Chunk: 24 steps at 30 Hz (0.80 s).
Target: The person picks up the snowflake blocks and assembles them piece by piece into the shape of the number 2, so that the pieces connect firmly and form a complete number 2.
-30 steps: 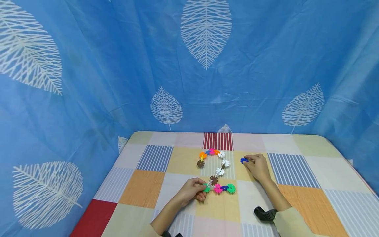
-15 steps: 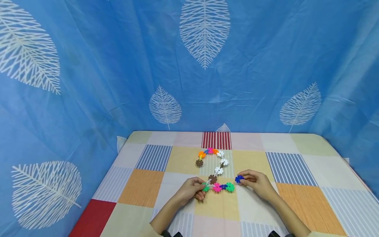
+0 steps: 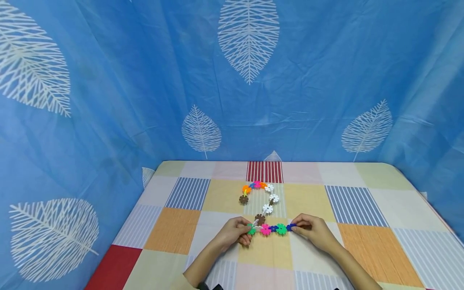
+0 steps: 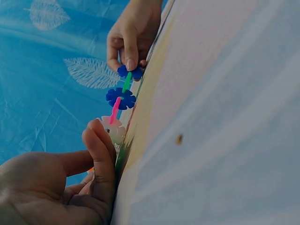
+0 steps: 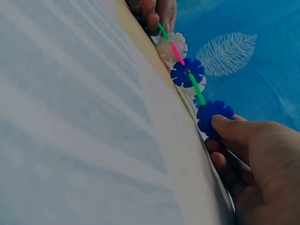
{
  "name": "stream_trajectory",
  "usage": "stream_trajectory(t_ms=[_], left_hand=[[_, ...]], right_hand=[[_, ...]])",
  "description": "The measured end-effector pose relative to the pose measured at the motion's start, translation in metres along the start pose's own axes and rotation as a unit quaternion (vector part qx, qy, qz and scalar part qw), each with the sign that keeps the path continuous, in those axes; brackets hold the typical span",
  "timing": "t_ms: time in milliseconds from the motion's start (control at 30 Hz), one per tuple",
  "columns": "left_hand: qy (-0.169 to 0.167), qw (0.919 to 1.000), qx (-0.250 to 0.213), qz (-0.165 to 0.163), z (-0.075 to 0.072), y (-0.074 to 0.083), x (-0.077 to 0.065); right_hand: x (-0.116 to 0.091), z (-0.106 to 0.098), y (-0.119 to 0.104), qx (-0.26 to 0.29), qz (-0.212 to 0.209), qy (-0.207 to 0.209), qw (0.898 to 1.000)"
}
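Note:
A chain of interlocking plastic snowflake discs curves over the cloth like a "2", with a straight bottom row. My left hand (image 3: 233,233) pinches the green disc (image 3: 251,229) at the left end of that row. A pink disc (image 3: 266,229), a dark blue disc and another green disc (image 3: 281,229) follow to the right. My right hand (image 3: 314,231) pinches a blue disc (image 5: 215,118) between thumb and fingers. Its edge meets the green disc (image 5: 197,89) at the row's right end. Beside my left hand, a brown disc (image 3: 259,219) links the row to the curve.
A patchwork tablecloth (image 3: 214,193) covers the table. The upper curve has white (image 3: 274,198), orange (image 3: 246,189), pink and blue discs, ending in a brown disc (image 3: 243,199). Blue curtains (image 3: 308,80) with white leaf prints hang behind and at the sides.
My right hand has brought the blue disc from the upper right down and left to the green end of the row. My left hand has stayed on the left green disc.

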<state>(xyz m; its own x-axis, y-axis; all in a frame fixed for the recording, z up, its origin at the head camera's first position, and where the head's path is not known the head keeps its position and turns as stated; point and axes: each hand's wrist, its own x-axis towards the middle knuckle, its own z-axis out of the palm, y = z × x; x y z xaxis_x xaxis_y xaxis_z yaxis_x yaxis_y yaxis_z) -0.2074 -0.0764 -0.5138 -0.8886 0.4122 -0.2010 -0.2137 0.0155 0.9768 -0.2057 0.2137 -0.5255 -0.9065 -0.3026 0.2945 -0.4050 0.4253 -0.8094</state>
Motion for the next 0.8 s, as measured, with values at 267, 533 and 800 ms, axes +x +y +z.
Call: stream_trajectory(t_ms=[267,533,800], left_hand=[[-0.004,1.0,0.003,-0.004,0.0001,0.001,-0.0012],[0.008,0.9999,0.003,-0.01,0.0006,0.0002,-0.0009],[0.007,1.0,0.002,-0.007,0.001,-0.0004,-0.0002]], right_hand=[[-0.0016,0.0005,0.0026,0.046,-0.008,-0.013,0.999],[-0.0007,0.0,0.0035,0.07,-0.024,-0.032,0.997],[-0.0003,-0.0008,0.0043,0.062,-0.028,-0.027,0.997]])
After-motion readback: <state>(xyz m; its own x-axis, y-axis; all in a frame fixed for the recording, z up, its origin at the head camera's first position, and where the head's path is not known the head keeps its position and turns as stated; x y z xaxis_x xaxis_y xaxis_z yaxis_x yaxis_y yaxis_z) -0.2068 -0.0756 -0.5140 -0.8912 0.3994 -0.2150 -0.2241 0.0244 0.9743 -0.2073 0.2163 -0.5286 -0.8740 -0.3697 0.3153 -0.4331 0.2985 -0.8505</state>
